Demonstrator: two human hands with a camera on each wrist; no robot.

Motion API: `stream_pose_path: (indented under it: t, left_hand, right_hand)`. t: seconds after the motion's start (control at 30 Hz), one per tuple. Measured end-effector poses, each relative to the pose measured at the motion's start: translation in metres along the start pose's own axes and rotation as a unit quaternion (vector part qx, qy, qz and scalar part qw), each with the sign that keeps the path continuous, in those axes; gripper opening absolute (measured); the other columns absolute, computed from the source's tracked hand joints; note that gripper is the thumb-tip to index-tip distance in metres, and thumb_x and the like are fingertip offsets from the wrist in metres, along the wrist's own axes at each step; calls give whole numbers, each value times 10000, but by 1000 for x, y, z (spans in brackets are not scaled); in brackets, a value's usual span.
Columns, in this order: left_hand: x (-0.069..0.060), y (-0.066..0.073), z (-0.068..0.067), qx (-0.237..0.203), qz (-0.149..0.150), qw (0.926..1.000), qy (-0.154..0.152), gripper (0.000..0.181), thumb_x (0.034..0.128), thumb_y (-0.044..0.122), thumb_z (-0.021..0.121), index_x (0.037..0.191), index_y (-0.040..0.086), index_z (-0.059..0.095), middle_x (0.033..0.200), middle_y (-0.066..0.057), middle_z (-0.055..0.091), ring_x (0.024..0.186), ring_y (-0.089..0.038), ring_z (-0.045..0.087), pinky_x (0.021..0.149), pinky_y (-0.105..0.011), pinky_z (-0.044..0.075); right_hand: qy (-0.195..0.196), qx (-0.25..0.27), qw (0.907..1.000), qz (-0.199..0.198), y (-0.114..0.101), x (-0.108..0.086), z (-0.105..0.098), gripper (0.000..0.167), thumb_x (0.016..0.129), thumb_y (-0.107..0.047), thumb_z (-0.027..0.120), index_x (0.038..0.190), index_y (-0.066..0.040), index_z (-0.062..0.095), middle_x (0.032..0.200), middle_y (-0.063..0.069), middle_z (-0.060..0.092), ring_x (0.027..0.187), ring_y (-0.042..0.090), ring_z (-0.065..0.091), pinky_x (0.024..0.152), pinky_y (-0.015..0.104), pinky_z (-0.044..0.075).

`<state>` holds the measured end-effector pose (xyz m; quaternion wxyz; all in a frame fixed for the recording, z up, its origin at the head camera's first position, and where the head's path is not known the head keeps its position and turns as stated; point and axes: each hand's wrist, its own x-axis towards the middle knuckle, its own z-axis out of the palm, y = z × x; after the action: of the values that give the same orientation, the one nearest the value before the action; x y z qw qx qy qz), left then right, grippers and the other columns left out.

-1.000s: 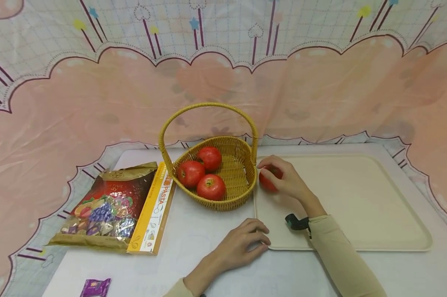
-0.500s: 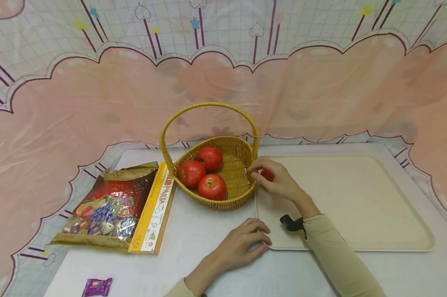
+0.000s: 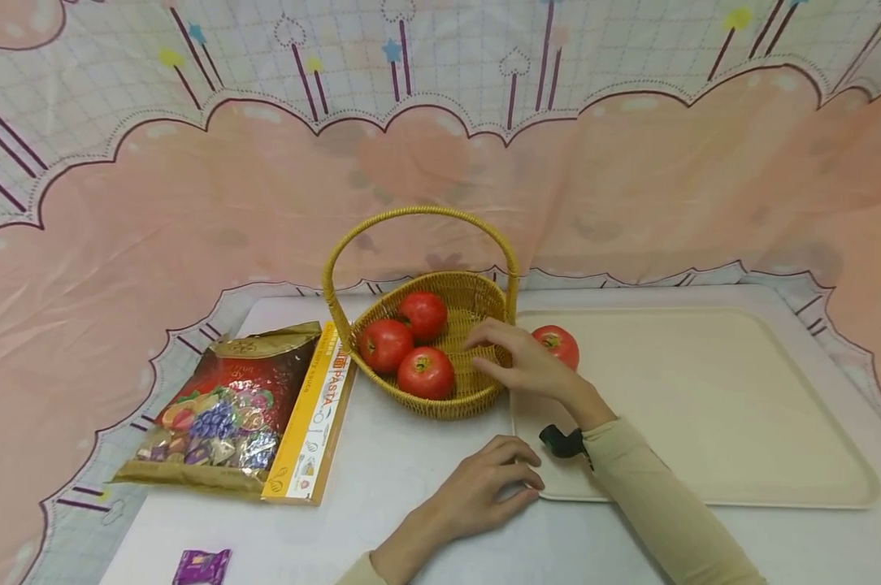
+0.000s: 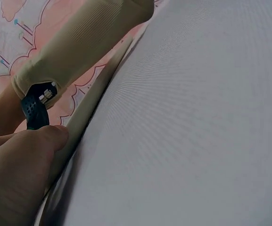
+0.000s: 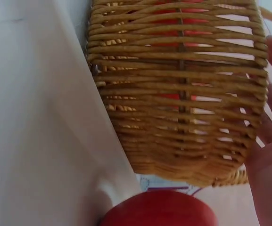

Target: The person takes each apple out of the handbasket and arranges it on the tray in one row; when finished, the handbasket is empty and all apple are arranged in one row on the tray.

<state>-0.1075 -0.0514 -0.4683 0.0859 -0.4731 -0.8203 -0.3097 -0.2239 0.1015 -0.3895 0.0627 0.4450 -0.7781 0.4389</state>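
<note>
Basket (image 3: 448, 409) has room beside its fruit (image 3: 426, 373) (right hand (image 3: 531, 363) above its rim).

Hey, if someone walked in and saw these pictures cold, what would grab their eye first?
Probably the golden wicker basket near the middle of the table, with three red fruits bunched in its left side. Next, the right hand, its fingers over the basket's right side, beside a lone red fruit on the cream tray. Then the shiny candy bag at the left.
</note>
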Motion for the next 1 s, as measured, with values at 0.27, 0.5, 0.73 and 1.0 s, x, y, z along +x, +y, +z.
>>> stream_pose_path:
  t: [0.27,0.5,0.73,1.0]
  left_hand:
    - [1,1,0,39,-32,10000,-54,94,915,272,611,949,247,696,1155,90,582,1195,-38,457,1021,-168,384]
    - [0,3,-1,73,-92,9999,-95,98,920,276,603,947,250,693,1160,94,578,1194,-36,455,1018,-167,385]
    - [0,3,-1,59,-76,9999,-101,97,919,275,605,948,247,694,1157,89,580,1185,-43,462,1010,-164,389]
    - [0,2,0,78,-92,9999,-69,103,923,290,600,946,252,693,1162,93,579,1191,-37,460,1010,-165,391]
  right_hand:
    - [-583,-240,9980,-1,4,10,4,230,877,-131,666,1102,-145,621,1112,-18,581,1060,176,574,928,407,494]
    - [-1240,-1114,9853,-365,-1,26,5,205,914,-225,620,1109,-161,621,1120,-51,562,1068,93,546,953,283,479]
    - [-1859,-1407,9717,-387,-7,40,3,215,921,-218,607,1129,-162,610,1154,-27,553,1093,122,526,982,311,455]
    - [-2426,-1619,9560,-331,-15,55,5,252,923,-219,599,1172,-184,591,1209,-6,525,1127,150,501,980,336,455]
